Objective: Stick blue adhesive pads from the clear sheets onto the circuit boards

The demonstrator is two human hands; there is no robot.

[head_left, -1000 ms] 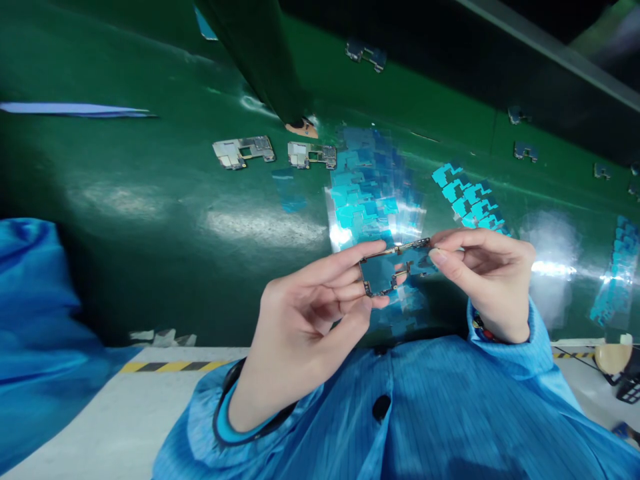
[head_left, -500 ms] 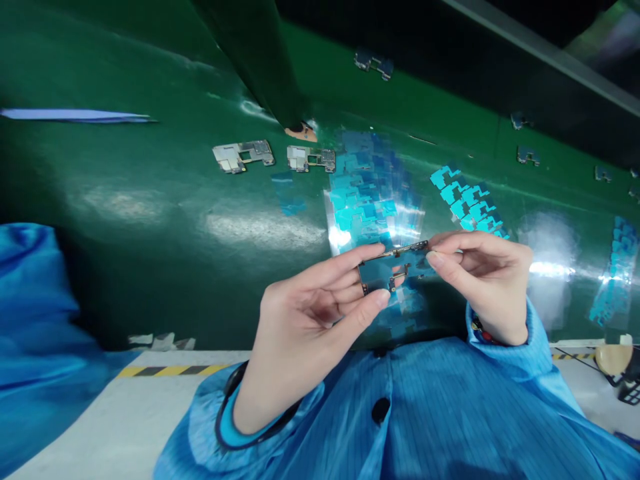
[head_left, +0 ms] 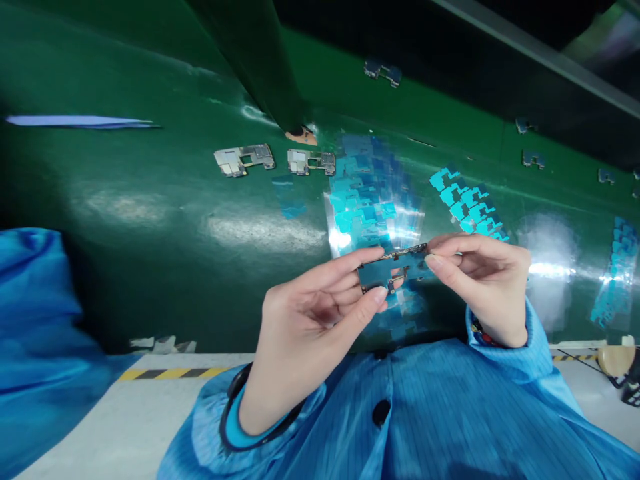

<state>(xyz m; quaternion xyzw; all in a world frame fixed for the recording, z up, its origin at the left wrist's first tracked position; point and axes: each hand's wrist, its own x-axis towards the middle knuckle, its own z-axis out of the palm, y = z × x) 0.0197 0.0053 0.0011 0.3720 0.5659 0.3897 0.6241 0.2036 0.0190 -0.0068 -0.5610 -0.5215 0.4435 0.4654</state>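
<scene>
Between my two hands a small notched circuit board (head_left: 376, 271), with a smooth blue-grey face, is held up tilted above the table's front part. My left hand (head_left: 310, 327) grips its left end, fingers along the far edge and thumb on the near edge. At the right end, the thumb and forefinger of my right hand (head_left: 483, 273) are pinched together at the board's corner. Whether they also hold a film edge cannot be made out. Beneath and behind the board lies a clear sheet with rows of blue film stickers (head_left: 357, 193).
Two circuit boards (head_left: 245, 160) (head_left: 311, 162) lie beyond my left hand, near a dark post (head_left: 265, 60). More blue stickers (head_left: 470, 205) lie right, with several boards (head_left: 383, 72) farther back. Tweezers (head_left: 80, 121) rest far left. Another person's blue sleeve (head_left: 35, 320) is at left.
Both hands stay almost in place on the board. The right thumb has shifted slightly left at its corner, and the board's right part shows more smooth blue face. The view has moved slightly.
</scene>
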